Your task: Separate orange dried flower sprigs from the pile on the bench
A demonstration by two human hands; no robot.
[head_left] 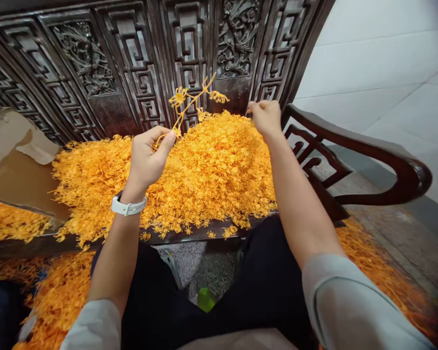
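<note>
My left hand (151,154), with a pale watch band on the wrist, pinches an orange plastic flower sprig (190,106) between thumb and fingers. The sprig points up and right, with small spidery blossoms on its branches. My right hand (265,116) is closed above the right end of a large heap of loose orange plastic blossoms (219,165). Its fingertips are pressed together, and I cannot make out what is in them. The heap lies on the seat of a dark carved wooden bench (190,236) in front of me.
A torn cardboard piece (25,170) stands at the left of the heap. The bench's armrest (383,155) curves out at the right. More orange pieces (63,291) lie low at the left, and orange stems (379,272) cover the floor at the right.
</note>
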